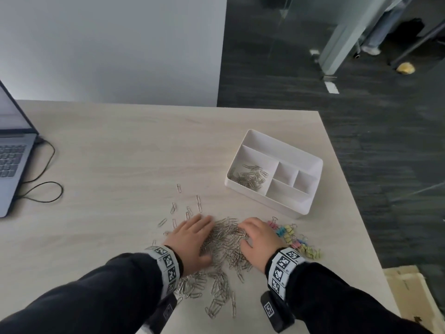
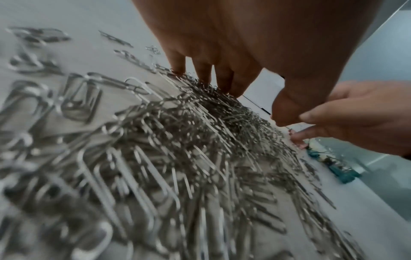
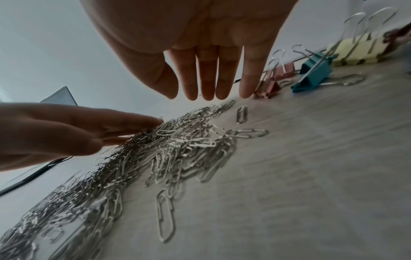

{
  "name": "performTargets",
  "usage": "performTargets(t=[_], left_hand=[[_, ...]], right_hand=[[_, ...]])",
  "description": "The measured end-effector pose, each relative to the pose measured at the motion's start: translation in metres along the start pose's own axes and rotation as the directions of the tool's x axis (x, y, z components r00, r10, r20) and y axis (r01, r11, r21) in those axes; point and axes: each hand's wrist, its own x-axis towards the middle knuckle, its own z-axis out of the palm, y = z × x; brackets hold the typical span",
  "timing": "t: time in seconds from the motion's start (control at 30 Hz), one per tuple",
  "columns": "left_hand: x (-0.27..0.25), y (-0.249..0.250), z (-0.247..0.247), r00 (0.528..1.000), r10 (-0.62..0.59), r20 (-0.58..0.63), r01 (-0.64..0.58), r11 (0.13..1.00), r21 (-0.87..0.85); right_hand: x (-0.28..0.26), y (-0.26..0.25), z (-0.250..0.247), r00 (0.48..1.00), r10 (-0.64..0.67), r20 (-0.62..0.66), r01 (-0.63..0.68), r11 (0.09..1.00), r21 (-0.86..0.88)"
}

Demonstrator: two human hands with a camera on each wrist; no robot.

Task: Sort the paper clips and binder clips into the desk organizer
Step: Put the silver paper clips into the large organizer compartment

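A heap of silver paper clips [image 1: 224, 239] lies on the desk between my hands. My left hand [image 1: 195, 235] rests with straight fingers on the heap's left side; its fingertips [image 2: 224, 88] touch the clips. My right hand [image 1: 255, 235] is at the heap's right side, its straight fingers [image 3: 206, 91] held together just over the far clips. Neither hand holds anything. Pastel binder clips [image 1: 296, 239] lie right of my right hand; pink, teal and yellow ones [image 3: 311, 70] show in the right wrist view. The white desk organizer [image 1: 277, 207] stands farther back right, with paper clips [image 1: 250, 175] in its left compartment.
Stray paper clips [image 1: 198, 203] are scattered behind and in front of the heap. An open laptop [image 1: 12, 160] with a black cable [image 1: 45, 186] sits at the left edge. The desk's right edge [image 1: 349, 189] runs close to the organizer. Cardboard [image 1: 409, 292] lies on the floor.
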Motion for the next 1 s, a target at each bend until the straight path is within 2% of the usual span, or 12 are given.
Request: performTargets(t=[0.07, 0.17, 0.27, 0.33, 0.43, 0.53, 0.63, 0.7, 0.8, 0.9, 1.0], left_hand=[[-0.005, -0.001, -0.003, 0.997, -0.012, -0.081, 0.010, 1.000, -0.018], [0.002, -0.014, -0.018, 0.971, -0.158, -0.181, 0.145, 0.986, -0.084], [0.019, -0.036, -0.038, 0.926, -0.348, -0.144, 0.319, 0.929, -0.189], [0.030, -0.052, -0.048, 0.910, -0.403, -0.095, 0.372, 0.898, -0.236], [0.038, -0.056, -0.051, 0.941, -0.333, -0.064, 0.319, 0.933, -0.164], [0.031, -0.040, -0.035, 0.987, -0.146, -0.069, 0.144, 0.989, -0.037], [0.019, -0.027, -0.017, 0.996, -0.007, -0.090, 0.005, 1.000, -0.024], [0.016, -0.027, -0.014, 0.990, -0.007, -0.140, -0.004, 0.996, -0.084], [0.024, -0.031, -0.020, 0.977, -0.091, -0.193, 0.074, 0.993, -0.092], [0.036, -0.032, -0.026, 0.976, -0.171, -0.137, 0.161, 0.984, -0.078], [0.036, -0.026, -0.023, 0.987, -0.146, -0.067, 0.146, 0.989, -0.008]], right_hand=[[0.004, -0.002, 0.002, 0.999, 0.036, -0.016, -0.036, 0.999, -0.019], [0.010, -0.006, 0.006, 0.995, 0.104, -0.007, -0.104, 0.991, -0.085], [0.013, -0.012, 0.011, 0.989, 0.145, 0.021, -0.140, 0.975, -0.174], [0.013, -0.015, 0.014, 0.989, 0.141, 0.045, -0.131, 0.976, -0.176], [0.011, -0.017, 0.020, 0.992, 0.071, 0.104, -0.055, 0.988, -0.148], [0.007, -0.018, 0.023, 0.992, 0.010, 0.129, 0.005, 0.993, -0.119], [0.007, -0.016, 0.024, 0.996, -0.001, 0.093, 0.006, 0.999, -0.053], [0.009, -0.012, 0.023, 0.998, -0.005, 0.067, 0.006, 1.000, -0.011], [0.012, -0.008, 0.021, 1.000, 0.014, 0.013, -0.014, 1.000, 0.004], [0.017, -0.007, 0.020, 0.997, 0.044, -0.065, -0.045, 0.999, -0.018], [0.023, -0.010, 0.019, 0.994, 0.082, -0.072, -0.086, 0.995, -0.050]])
